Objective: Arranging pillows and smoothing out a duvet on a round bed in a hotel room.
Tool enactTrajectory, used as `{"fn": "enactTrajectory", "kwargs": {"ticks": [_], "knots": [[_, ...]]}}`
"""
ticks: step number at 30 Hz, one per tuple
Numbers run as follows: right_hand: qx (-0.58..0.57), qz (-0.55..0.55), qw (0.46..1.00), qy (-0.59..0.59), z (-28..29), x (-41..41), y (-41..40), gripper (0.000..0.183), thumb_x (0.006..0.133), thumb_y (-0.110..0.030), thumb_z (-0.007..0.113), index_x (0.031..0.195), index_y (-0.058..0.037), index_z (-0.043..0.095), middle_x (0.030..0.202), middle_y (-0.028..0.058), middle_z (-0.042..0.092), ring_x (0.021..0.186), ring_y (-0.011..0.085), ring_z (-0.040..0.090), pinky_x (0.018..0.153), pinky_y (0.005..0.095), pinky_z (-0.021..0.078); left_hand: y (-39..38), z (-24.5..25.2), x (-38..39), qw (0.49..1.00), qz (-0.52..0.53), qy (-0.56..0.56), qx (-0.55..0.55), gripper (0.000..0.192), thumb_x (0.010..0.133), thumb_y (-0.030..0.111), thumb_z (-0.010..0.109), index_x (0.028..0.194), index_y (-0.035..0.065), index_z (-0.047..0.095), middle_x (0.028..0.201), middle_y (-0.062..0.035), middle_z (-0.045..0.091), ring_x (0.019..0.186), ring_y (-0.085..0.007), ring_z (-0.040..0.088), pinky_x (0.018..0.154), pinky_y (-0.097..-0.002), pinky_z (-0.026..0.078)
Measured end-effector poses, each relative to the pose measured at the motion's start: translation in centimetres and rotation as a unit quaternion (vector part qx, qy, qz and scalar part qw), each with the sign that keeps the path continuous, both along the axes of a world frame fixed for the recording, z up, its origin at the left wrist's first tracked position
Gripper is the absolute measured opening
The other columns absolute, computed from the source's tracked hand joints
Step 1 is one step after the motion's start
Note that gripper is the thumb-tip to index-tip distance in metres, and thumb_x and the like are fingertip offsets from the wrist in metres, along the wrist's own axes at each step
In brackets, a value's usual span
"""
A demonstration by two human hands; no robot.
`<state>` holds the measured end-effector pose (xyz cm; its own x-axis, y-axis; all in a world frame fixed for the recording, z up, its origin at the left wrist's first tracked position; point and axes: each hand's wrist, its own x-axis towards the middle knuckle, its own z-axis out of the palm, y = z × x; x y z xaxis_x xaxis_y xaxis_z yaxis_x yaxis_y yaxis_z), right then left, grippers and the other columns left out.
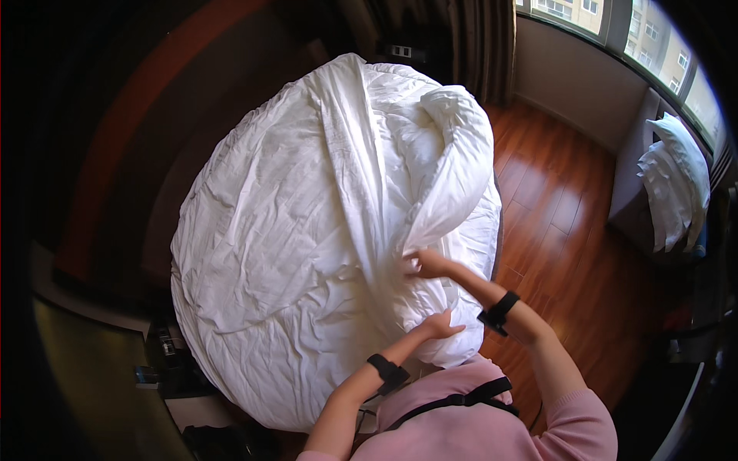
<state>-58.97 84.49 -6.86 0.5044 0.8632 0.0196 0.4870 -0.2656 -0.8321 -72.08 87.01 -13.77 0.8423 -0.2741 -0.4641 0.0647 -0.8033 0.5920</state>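
A white duvet [277, 230] lies wrinkled over a round bed, with a long fold running down its middle and a thick bunched roll [461, 150] along its right side. My right hand [428, 264] grips the white fabric at the lower end of that roll; the cloth around it is blurred. Closer to my body, my left hand [441, 325] rests against a bunched part of the bedding at the near edge, thumb and fingers apart. Its palm side is partly hidden, and no hold on the cloth is plain.
Wooden flooring [542, 213] runs along the bed's right side. White pillows [674, 178] are stacked on a grey seat [634, 161] below the window. A striped curtain [484, 46] hangs beyond the bed, and a dark nightstand [179, 369] stands at its lower left.
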Motion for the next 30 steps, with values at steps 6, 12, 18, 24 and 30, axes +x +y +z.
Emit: {"fn": "enactTrajectory", "kwargs": {"ticks": [6,12,18,24,30], "knots": [[-0.218,-0.037,0.973,-0.062,-7.9,-7.5,-1.9,0.058,0.061,-0.023,0.053,0.108,-0.0023,0.025,0.09,0.0227,0.043,0.079,0.0343,0.046,0.067,0.0369,0.0385,-1.3,-5.6,-1.3,0.967,-0.028,-0.25,-0.045,0.047,0.069,0.027,0.045,0.102,-0.0037,0.034,0.097,-0.0204,0.042,0.091,-0.0291,0.039,0.076,-0.0334,0.031],[-0.249,-0.074,0.966,0.0,-10.2,-6.9,-5.9,0.045,0.062,-0.024,0.049,0.092,0.0057,0.035,0.08,0.0259,0.046,0.075,0.0355,0.048,0.065,0.0379,0.0389,-1.8,-2.1,-2.6,0.996,0.091,-0.007,-0.014,0.052,0.067,0.035,0.045,0.096,-0.0065,0.037,0.089,-0.0241,0.045,0.081,-0.0325,0.045,0.069,-0.0359,0.037],[-0.236,-0.05,0.97,-0.036,-8.7,-8.4,-4.5,0.041,0.061,-0.029,0.048,0.081,0.0052,0.038,0.07,0.0268,0.048,0.064,0.0375,0.049,0.059,0.0404,0.0403,-1.5,-4.8,-3.8,0.986,0.097,-0.13,0.046,0.075,0.056,0.048,0.051,0.107,-0.0014,0.028,0.107,-0.0203,0.034,0.098,-0.0281,0.034,0.083,-0.0308,0.027],[-0.351,0.139,0.925,0.041,-9.7,-6.1,-3.4,0.068,0.054,-0.052,0.051,0.091,0.0051,0.043,0.077,0.024,0.05,0.07,0.0357,0.05,0.058,0.0357,0.0417,-2.3,-5.9,-3.6,0.964,0.156,-0.206,0.065,0.067,0.054,0.045,0.053,0.1,-0.0013,0.038,0.094,-0.02,0.044,0.09,-0.0285,0.042,0.079,-0.0329,0.03],[-0.419,0.01,0.833,0.361,-15.5,-4.0,-4.7,0.07,0.057,-0.059,0.04,0.097,-0.0017,0.044,0.087,0.0159,0.05,0.076,0.026,0.051,0.058,0.0343,0.0415,-5.3,-2.8,-3.2,0.983,0.142,-0.096,0.06,0.049,0.049,0.03,0.058,0.085,-0.002,0.048,0.066,-0.0171,0.052,0.068,-0.0289,0.05,0.072,-0.0365,0.034]]}}
